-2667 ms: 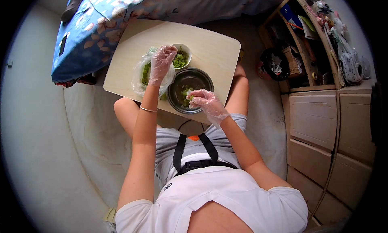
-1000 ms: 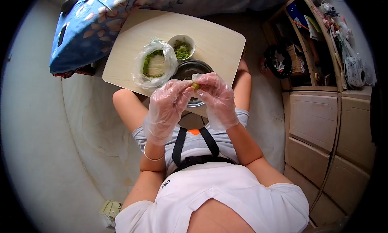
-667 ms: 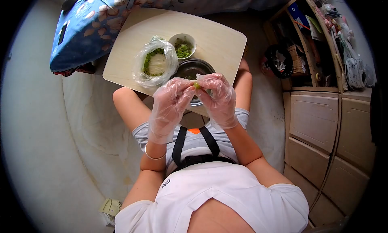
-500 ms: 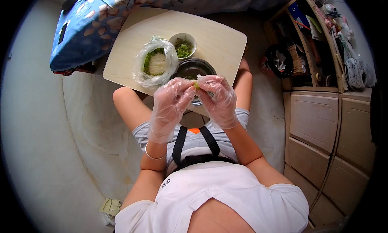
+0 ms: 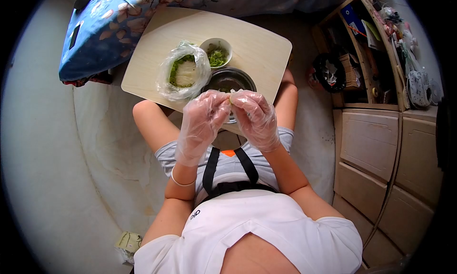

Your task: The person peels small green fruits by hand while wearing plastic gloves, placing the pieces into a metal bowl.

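Observation:
My left hand (image 5: pixel 202 124) and my right hand (image 5: pixel 254 119), both in clear plastic gloves, meet at the fingertips over the near side of a metal bowl (image 5: pixel 240 79). Pinched between them is a small pale-green piece of vegetable (image 5: pixel 231 98), mostly hidden by the fingers. Some green bits show inside the metal bowl, though my hands cover much of it. Just beyond stands a white bowl (image 5: pixel 229 46) with torn green leaves (image 5: pixel 217 58) in it. To its left, an open clear plastic bag (image 5: pixel 164 83) holds leafy greens (image 5: pixel 175 67) around a pale middle.
Everything stands on a light wooden table (image 5: pixel 259 45) in front of my knees. Behind it is a bed with a blue floral cover (image 5: pixel 109 31). On the right are a wooden shelf (image 5: pixel 371 105), a bin with a black liner (image 5: pixel 328 72) and drawers (image 5: pixel 369 138).
My fingertips have drawn closer together, and less of the green piece shows between them. The bowls and the bag have stayed where they were.

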Available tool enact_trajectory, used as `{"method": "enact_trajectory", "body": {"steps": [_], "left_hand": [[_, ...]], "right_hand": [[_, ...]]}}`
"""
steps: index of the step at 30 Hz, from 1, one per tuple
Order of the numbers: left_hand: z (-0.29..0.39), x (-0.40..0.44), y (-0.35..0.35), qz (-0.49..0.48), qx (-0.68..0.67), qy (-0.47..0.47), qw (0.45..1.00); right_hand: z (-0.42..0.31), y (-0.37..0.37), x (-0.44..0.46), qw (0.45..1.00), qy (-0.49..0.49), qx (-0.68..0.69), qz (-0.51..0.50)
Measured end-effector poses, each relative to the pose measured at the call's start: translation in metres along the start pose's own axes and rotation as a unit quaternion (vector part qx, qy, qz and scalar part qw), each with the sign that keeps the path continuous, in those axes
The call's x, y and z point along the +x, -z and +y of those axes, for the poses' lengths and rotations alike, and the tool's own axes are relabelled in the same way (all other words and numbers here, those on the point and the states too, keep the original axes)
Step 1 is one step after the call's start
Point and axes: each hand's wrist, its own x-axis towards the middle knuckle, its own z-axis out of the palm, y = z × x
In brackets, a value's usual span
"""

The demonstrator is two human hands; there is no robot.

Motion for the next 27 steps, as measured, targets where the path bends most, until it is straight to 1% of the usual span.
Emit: {"method": "enact_trajectory", "body": {"steps": [6,10,13,15,18,19,20,21,22,23,24,25,26,27], "left_hand": [[-0.008,0.001,0.002,-0.005,0.043,-0.014,0.999],[-0.006,-0.001,0.002,-0.003,0.034,0.005,0.999],[-0.009,-0.001,0.000,0.007,0.041,-0.012,0.999],[-0.011,-0.002,-0.001,0.016,0.066,0.005,0.998],[-0.007,-0.001,0.000,0.022,0.097,-0.007,0.995],[-0.007,-0.001,0.000,0.022,0.096,-0.007,0.995],[-0.008,-0.002,0.001,0.015,0.074,0.016,0.997],[-0.008,-0.002,0.001,0.008,0.052,0.038,0.998],[-0.009,-0.003,0.000,0.008,0.052,0.039,0.998],[-0.011,-0.004,-0.004,0.023,-0.026,0.057,0.998],[-0.012,-0.004,-0.005,0.038,-0.103,0.075,0.991],[-0.012,-0.004,-0.005,0.038,-0.103,0.075,0.991],[-0.012,-0.004,-0.005,0.033,-0.148,0.093,0.984],[-0.010,-0.003,-0.004,0.028,-0.193,0.111,0.974]], "right_hand": [[0.000,0.000,0.000,1.000,-0.004,0.007,-0.021],[-0.003,-0.001,0.003,0.999,-0.027,0.041,-0.013],[-0.001,-0.002,0.003,0.997,-0.047,0.062,-0.017],[0.001,-0.002,0.003,0.995,-0.060,0.072,-0.022],[0.003,-0.005,-0.002,0.992,-0.081,0.090,-0.023],[0.005,-0.007,-0.007,0.963,-0.169,0.210,-0.008],[0.006,-0.009,-0.009,0.911,-0.253,0.326,0.007],[0.004,-0.008,-0.008,0.911,-0.253,0.327,0.007],[0.002,-0.006,-0.005,0.841,-0.343,0.417,0.023],[0.000,-0.005,-0.003,0.754,-0.426,0.499,0.038],[0.001,-0.004,-0.003,0.754,-0.425,0.499,0.038],[0.003,-0.003,-0.004,0.700,-0.437,0.564,0.040],[0.005,-0.002,-0.004,0.641,-0.445,0.624,0.041],[0.008,-0.002,-0.004,0.640,-0.446,0.624,0.041]]}}
